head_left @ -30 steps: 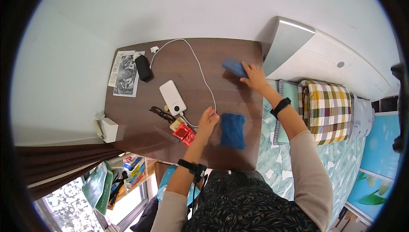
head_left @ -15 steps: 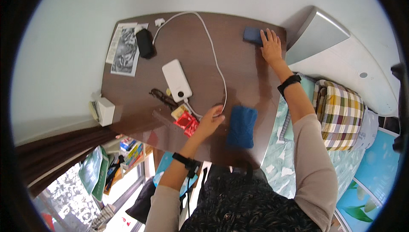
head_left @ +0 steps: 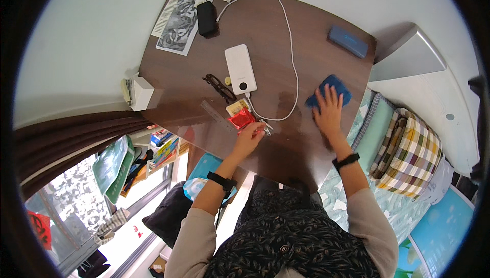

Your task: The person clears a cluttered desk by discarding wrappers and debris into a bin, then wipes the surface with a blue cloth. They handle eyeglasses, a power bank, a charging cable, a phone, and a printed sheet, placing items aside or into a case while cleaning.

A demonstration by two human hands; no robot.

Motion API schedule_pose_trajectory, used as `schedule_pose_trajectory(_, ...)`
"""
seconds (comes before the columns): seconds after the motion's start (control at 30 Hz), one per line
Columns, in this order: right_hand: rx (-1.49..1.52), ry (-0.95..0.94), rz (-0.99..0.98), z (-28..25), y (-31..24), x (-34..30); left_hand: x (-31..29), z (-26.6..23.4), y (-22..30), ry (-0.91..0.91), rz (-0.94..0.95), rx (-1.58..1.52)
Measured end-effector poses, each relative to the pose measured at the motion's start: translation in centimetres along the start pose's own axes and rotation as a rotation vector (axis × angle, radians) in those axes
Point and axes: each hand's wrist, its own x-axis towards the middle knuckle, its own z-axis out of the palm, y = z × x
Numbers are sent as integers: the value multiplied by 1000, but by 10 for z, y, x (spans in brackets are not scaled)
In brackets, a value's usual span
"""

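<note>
My right hand [head_left: 329, 112] presses on a blue cloth [head_left: 339, 88] at the table's right side, fingers spread over its folds. My left hand [head_left: 249, 139] is at the near edge, fingertips pinched together at a small silver metal thing [head_left: 268, 129], whose exact kind I cannot make out. Beside those fingers is a red packet [head_left: 241, 119], next to a yellowish packet [head_left: 238, 106]. Behind them a white power bank [head_left: 240, 66] lies with a white cable [head_left: 293, 64] plugged into it, looping across the table. Dark-framed glasses [head_left: 219, 88] rest left of the power bank.
On the brown table [head_left: 178, 89], a dark blue case [head_left: 348, 41] lies far right. A black box-shaped item [head_left: 207, 19] sits on printed sheets [head_left: 176, 28] far left. A white holder [head_left: 141, 93] stands at the left edge; a bed with a folded plaid quilt [head_left: 408, 155] is at right.
My right hand has left the dark blue case and come nearer, onto the blue cloth, which is now bunched and farther right. My left hand has shifted from the cable toward the red packet. The view has shifted.
</note>
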Motion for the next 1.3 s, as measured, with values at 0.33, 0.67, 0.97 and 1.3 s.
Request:
schedule_pose_trajectory(0.33, 69, -110, -167, -2, -54, -15, 39, -182, 79, 111, 48, 284)
schedule_pose_trajectory(0.67, 546, -36, -37, -18, -108, 33, 169, -240, 85, 306, -9, 361)
schedule_pose_trajectory(0.97, 882, -351, 500, 113, -181, 152, 184, -133, 34, 286, -156, -196)
schedule_pose_trajectory(1.3, 818, -75, 592, 117, -207, 163, 187, -141, 31, 203, -234, -463)
